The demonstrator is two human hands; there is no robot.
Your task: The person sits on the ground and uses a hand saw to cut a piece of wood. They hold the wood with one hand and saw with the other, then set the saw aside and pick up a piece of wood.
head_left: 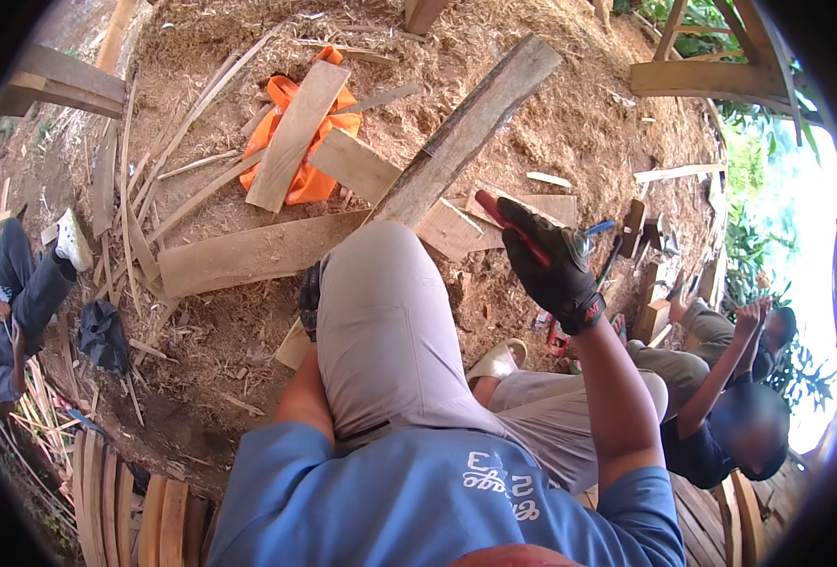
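My right hand (553, 267), in a black glove, is raised to the right of my bent knee and closed around a red-handled tool (508, 225); a bit of metal and a blue part show at its far side. My left hand (310, 299), also dark-gloved, is mostly hidden behind my left knee, close to the end of a small board (292, 348); its grip cannot be made out. A long grey plank (470, 123) runs from the upper right down to my knee.
Pale planks (248, 253) and thin strips lie on sawdust-covered ground, one across an orange cloth (310, 180). A seated person (12, 312) is at the left, another person (721, 406) at the right. Bent slats (107, 501) are stacked at the lower left.
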